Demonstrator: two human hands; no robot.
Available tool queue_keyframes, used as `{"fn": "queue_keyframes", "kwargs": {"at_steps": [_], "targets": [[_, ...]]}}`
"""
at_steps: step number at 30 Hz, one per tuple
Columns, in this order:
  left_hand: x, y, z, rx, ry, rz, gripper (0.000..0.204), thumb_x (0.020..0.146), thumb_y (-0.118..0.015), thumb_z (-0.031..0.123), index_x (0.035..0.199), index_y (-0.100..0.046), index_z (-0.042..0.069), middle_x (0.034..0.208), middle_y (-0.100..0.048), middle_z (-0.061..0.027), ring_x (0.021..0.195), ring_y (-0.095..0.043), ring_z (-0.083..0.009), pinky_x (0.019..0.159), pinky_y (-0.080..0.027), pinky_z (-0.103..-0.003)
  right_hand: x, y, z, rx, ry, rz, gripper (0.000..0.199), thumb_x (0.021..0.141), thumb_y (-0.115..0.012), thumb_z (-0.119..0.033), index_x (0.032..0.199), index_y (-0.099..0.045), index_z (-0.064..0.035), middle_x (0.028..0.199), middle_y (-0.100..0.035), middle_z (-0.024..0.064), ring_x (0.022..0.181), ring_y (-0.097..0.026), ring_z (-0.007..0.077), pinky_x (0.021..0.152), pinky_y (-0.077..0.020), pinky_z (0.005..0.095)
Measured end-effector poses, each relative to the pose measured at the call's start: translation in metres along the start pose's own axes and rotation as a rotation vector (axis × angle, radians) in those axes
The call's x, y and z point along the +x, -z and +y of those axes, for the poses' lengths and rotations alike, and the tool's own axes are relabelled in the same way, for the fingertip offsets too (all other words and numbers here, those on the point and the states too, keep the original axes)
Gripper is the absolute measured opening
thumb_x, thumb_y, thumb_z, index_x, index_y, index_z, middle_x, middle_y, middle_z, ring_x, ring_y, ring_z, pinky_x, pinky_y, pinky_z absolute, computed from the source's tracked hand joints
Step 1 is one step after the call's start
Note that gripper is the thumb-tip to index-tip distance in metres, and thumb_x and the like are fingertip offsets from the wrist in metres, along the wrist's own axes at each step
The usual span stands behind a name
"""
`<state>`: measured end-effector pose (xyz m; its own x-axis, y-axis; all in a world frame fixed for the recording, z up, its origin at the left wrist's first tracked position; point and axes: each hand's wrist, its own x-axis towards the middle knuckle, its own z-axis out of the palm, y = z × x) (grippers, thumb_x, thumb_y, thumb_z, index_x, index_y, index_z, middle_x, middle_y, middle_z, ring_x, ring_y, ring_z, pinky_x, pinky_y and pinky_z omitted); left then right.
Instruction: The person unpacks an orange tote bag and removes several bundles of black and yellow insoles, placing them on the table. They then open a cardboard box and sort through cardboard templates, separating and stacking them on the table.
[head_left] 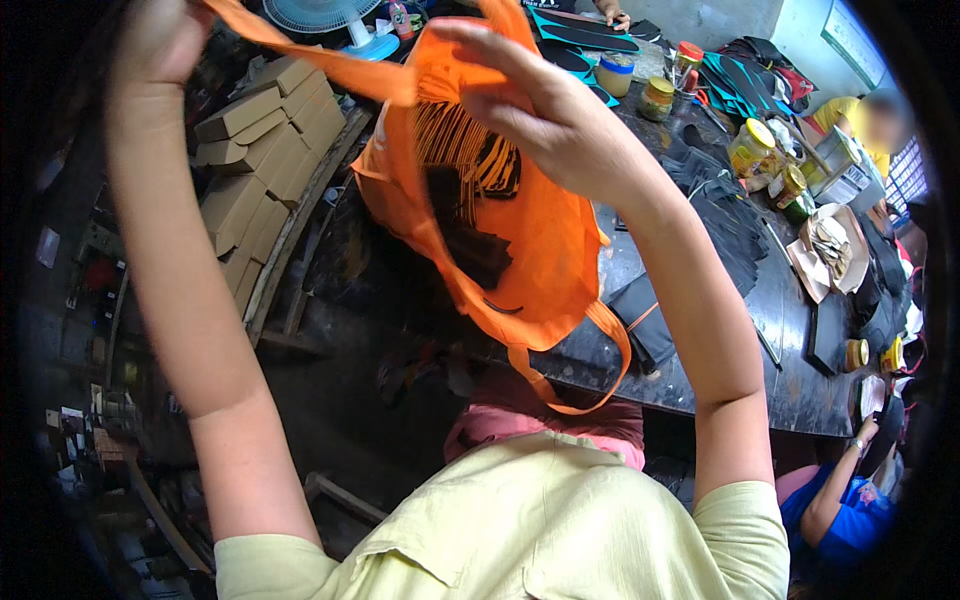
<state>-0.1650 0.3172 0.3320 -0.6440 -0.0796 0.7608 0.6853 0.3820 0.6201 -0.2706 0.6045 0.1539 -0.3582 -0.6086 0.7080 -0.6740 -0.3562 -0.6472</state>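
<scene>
An orange fabric bag (560, 230) lies on the dark table, its mouth toward me. Inside it are many thin black pieces with orange edges (460, 150), packed in a row, and some plain black pieces nearer its mouth. High at the upper left, my left hand (165, 45) grips the bag's orange strap (320, 62), which stretches across to the bag; its fingertips are partly cut off by the frame. My right hand (530, 110) is over the bag's far side, fingers stretched out and slightly blurred. A second strap loop (575, 400) hangs over the table's near edge.
Brown cardboard boxes (270, 150) are stacked to the left, below a fan (320, 15). On the table (800, 400) are black sheets (715, 215), jars (755, 140) and teal-edged black pieces (740, 85). Other people sit at the right, one in blue (850, 510), one in yellow (850, 115).
</scene>
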Motion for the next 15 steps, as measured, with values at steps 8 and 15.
{"fn": "queue_keyframes", "kwargs": {"at_steps": [8,15], "targets": [[-0.094,-0.027,-0.031,0.808,-0.061,0.138,0.031,0.106,-0.068,0.015,0.136,-0.071,0.007,0.141,-0.067,-0.0118,0.144,-0.055,-0.0261,0.116,-0.047,-0.042,0.038,-0.028,0.037,-0.282,0.173,0.032,0.059,0.100,-0.060,-0.009,0.158,-0.049,-0.0065,0.146,-0.063,0.0246,0.137,-0.062,0.0356,0.115,-0.0510,0.0406],[-0.177,-0.135,-0.039,0.973,-0.050,-0.066,0.044,0.084,-0.092,0.030,0.116,-0.074,0.007,0.144,-0.057,-0.0230,0.137,-0.057,-0.0413,0.111,-0.049,-0.050,0.040,-0.034,0.038,-0.165,0.061,-0.007,0.056,0.100,-0.060,-0.013,0.156,-0.054,-0.0069,0.133,-0.070,0.0227,0.123,-0.070,0.0351,0.109,-0.0556,0.0393]]}}
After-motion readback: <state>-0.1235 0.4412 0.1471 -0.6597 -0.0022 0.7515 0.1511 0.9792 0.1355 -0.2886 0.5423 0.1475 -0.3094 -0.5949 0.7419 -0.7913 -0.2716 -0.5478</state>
